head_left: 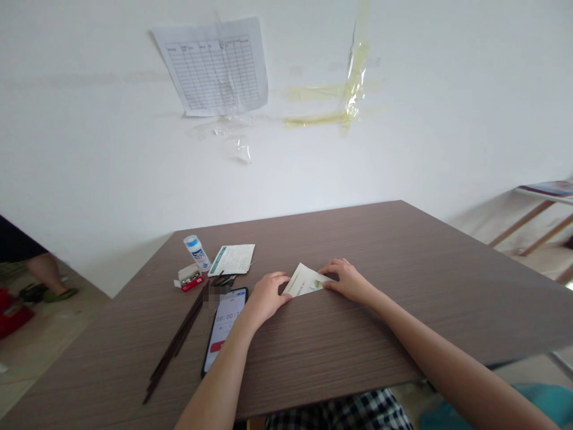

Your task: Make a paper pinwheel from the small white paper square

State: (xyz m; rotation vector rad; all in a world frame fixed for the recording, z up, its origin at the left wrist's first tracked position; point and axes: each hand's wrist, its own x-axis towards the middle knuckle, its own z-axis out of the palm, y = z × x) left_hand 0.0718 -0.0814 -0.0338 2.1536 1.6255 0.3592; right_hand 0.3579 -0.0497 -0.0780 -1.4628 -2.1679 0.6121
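A small pale sheet of folded paper (305, 282) with green and red print lies low over the table, its top coming to a point. My left hand (267, 297) pinches its left corner between thumb and fingers. On the other side, my right hand (350, 280) grips the right corner the same way, thumb toward me. Part of each corner is hidden by the fingers. Just left of my left forearm is a phone (228, 322) with a running timer on its screen, partly covered by the arm.
Left on the brown table (380, 239) are a white-and-blue glue stick (197, 252), a small red-and-white box (190, 279), a printed paper packet (233, 259) and thin dark sticks (179, 334). A printed table sheet (215, 71) is taped to the wall. Someone's leg (45, 272) shows at far left.
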